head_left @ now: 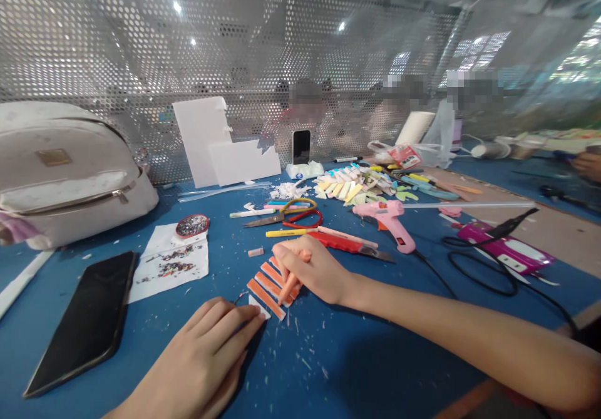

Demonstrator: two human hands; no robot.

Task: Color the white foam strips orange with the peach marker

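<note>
Seen from above, two bare hands work at a blue bench [375, 369]. The right hand [317, 268] pinches an orange marker [290, 286] between thumb and fingers, its tip down on a fan of orange strips [266, 299] at the bench's near middle. The left hand [206, 344] lies low, fingers close together, fingertips pressing a small white piece [260, 305] beside the nearest strip.

The colouring looks well along: the strips that show are mostly orange, with pale edges here and there. The white piece, partly under the fingers, shows no colour on its visible part and may be left to do; the right hand hides some strips. Behind, a heap of small pieces [345, 190] already carries blue, yellow and pale green.

No writing can be read. A yellow pen [291, 233] has tiny print, a red packet [404, 156] pale lettering, and a white packet [305, 170] a blue mark, all too small. The metal plate [53, 157] on the pale backpack [75, 209] is illegible too.
</note>
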